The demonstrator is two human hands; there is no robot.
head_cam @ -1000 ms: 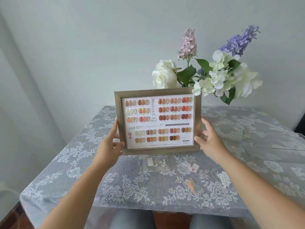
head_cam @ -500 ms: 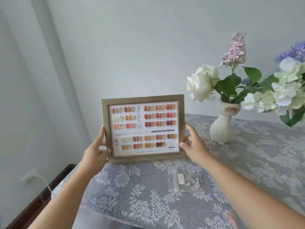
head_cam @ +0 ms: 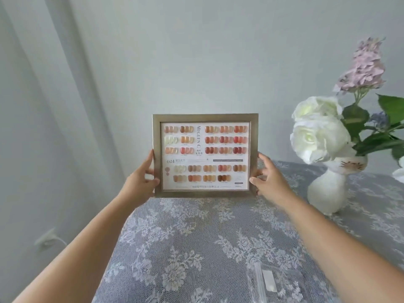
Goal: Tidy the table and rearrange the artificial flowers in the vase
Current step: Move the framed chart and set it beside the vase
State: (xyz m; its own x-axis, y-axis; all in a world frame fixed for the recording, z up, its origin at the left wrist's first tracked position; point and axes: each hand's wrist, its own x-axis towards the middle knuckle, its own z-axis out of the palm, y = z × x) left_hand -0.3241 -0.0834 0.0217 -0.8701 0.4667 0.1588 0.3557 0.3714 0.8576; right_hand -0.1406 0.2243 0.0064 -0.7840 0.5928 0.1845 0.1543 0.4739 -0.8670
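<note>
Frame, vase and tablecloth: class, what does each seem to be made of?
Frame: probably wood or plastic, matte gold-brown, faint grain. Vase: likely glazed ceramic, smooth white with soft sheen. Tablecloth: lace fabric, open mesh with woven white flowers.

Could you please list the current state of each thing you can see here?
Picture frame: upright, held at both sides.
Left hand: gripping the frame's left edge.
Right hand: gripping the frame's right edge.
Vase: standing upright, holding flowers.
Plastic bag: lying flat on the tablecloth.
</note>
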